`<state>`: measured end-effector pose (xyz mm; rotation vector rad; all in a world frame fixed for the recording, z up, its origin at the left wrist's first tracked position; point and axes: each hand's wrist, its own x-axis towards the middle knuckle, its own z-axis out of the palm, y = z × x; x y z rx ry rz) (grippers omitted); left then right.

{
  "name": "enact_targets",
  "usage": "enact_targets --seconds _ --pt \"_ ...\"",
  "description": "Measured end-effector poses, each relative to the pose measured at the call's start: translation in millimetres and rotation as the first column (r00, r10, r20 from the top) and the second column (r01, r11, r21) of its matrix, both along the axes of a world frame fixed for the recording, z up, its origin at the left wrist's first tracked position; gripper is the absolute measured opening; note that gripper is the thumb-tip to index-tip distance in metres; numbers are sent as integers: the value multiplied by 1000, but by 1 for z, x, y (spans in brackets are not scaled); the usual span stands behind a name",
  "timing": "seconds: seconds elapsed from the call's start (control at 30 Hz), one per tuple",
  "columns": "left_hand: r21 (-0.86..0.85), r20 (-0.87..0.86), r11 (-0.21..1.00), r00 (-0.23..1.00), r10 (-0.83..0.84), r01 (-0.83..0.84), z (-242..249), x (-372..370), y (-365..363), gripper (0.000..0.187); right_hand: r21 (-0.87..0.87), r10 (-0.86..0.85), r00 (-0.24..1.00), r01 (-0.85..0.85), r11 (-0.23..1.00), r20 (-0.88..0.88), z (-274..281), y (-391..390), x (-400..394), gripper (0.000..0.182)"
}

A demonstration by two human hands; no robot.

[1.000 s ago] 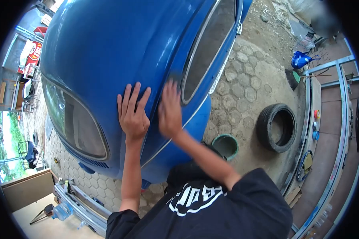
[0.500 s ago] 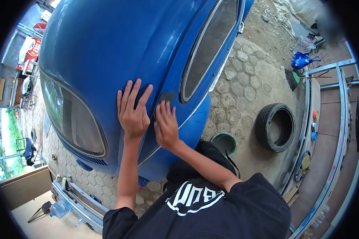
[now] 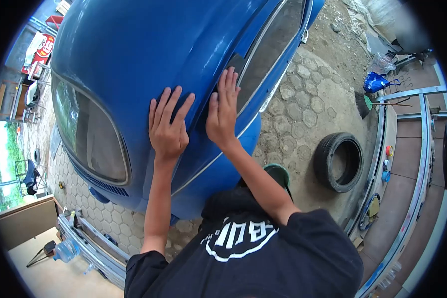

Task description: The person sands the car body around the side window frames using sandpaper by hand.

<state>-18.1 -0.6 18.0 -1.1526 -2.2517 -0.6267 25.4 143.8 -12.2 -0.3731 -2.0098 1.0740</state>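
Note:
A blue car body (image 3: 149, 44) fills the upper middle of the head view, with a rear window (image 3: 92, 134) on the left and a side window (image 3: 278, 44) on the right. My left hand (image 3: 169, 126) lies flat on the roof panel, its fingers spread. To its right, my right hand (image 3: 223, 111) presses a thin dark sheet (image 3: 237, 63) against the body beside the side window's frame. The sheet sticks out past my fingertips; the rest is hidden beneath them.
On the right, a tyre (image 3: 338, 162) lies on the paved ground. A green bucket (image 3: 278, 175) stands near my right forearm. Metal bars (image 3: 92, 248) and a plastic bottle (image 3: 67, 250) are at lower left, a blue bag (image 3: 375, 82) at upper right.
My right hand has slid up and to the right with the dark sheet, from the lower corner of the side window to along its edge. My left hand stays on the roof.

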Motion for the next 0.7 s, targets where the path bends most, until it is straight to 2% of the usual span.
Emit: enact_targets --seconds 0.13,0.23,0.3,0.4,0.43,0.47,0.53,0.57,0.63,0.7 --pt "11 -37 1000 999 14 -14 -2 -7 3 49 -45 215 956 -210 977 200 -78 -69 66 55" --pt "5 -38 1000 999 12 -11 2 -7 7 49 94 128 981 -142 985 149 -46 -33 43 55" --pt "2 -39 1000 999 18 -18 2 -6 7 49 -8 30 998 -29 1000 51 0 7 10 57" --pt "-1 -18 999 999 36 -36 5 -4 9 48 -7 41 999 -41 999 14 -9 -5 11 57" --pt "18 -49 999 998 37 -36 5 -10 13 48 12 123 992 -123 992 35 -29 -23 29 56" --pt "35 -73 999 996 44 -42 1 -13 13 48 -29 184 970 -182 983 157 -48 -45 51 55" --pt "26 -76 998 996 53 -51 -2 -7 6 48 6 246 937 -255 967 248 -47 -54 63 55" --pt "22 -73 998 996 52 -51 -1 -7 6 48 17 189 963 -196 980 194 -48 -43 54 56" --pt "21 -68 998 996 56 -55 0 -6 9 48 31 83 993 -86 996 89 -6 -5 19 56" --pt "16 -62 998 996 66 -65 4 -5 10 48 -7 69 997 -69 998 32 4 5 6 56"
